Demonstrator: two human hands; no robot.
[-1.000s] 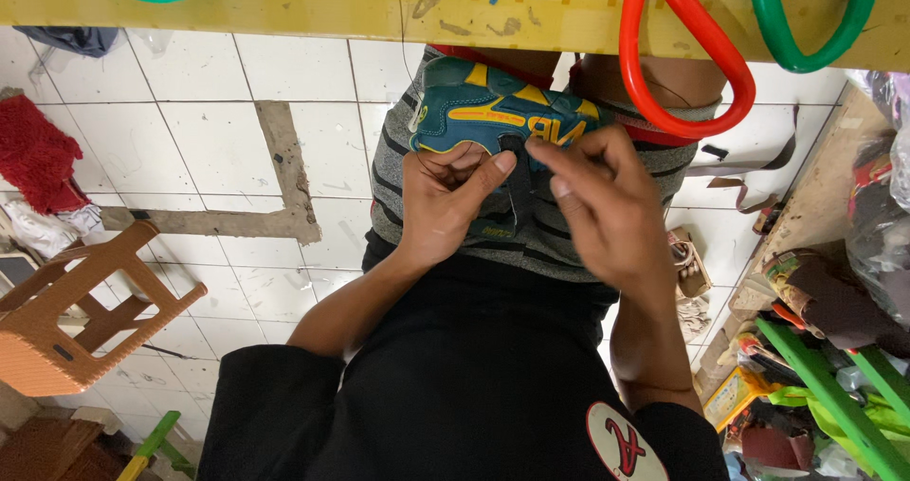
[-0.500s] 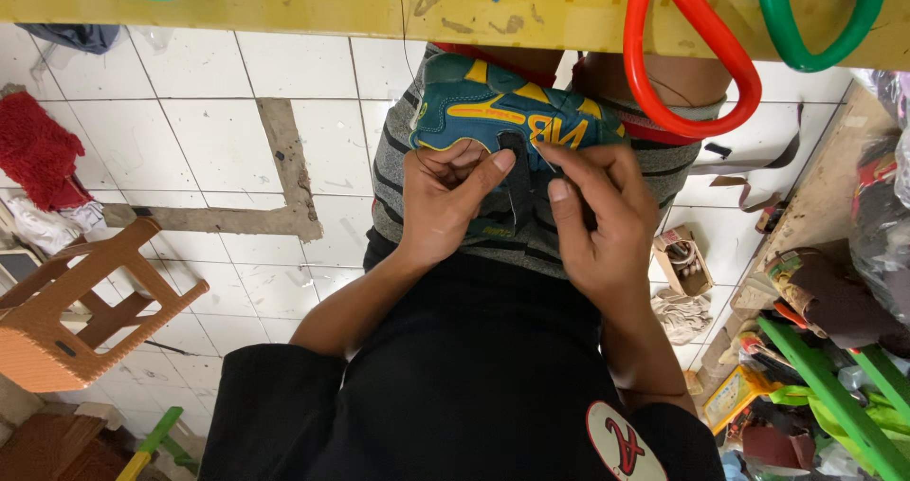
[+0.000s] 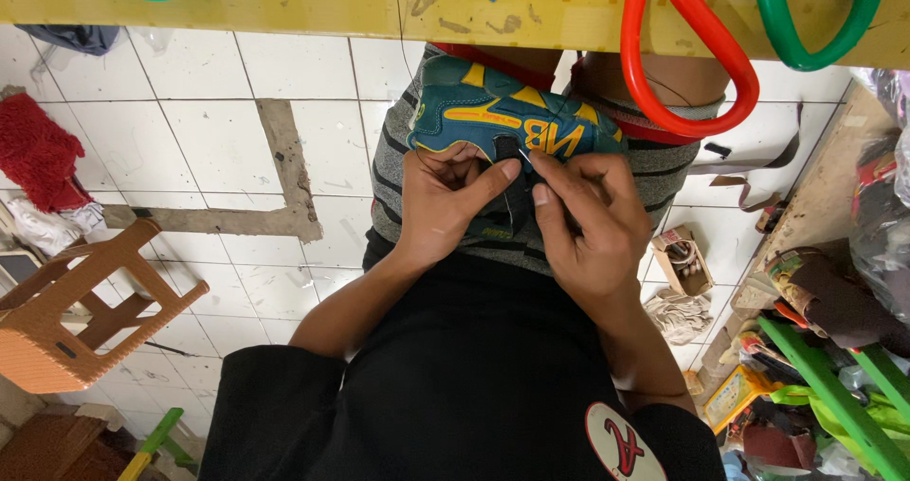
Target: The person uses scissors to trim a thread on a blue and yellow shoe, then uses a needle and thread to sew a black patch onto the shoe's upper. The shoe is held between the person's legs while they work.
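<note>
A teal and yellow sports shoe (image 3: 493,121) is held against the lap, just below the yellow workbench edge (image 3: 313,2). It is gripped by the left hand (image 3: 450,201), closed around its lower side. Beside that hand, the right hand (image 3: 588,225) is pinched shut on the shoe's dark strap (image 3: 508,149).

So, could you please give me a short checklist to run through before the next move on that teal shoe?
1. Shoe steady: ok; the left hand grips the teal and yellow shoe against the lap.
2. Working hand placed: ok; the right hand pinches at the shoe's dark strap.
3. Needle visible: cannot tell; only a thin sliver shows between the fingertips.
4. Thread free of snags: cannot tell; too fine to follow.
5. View of the seam: ok; neither hand covers the strap.
</note>
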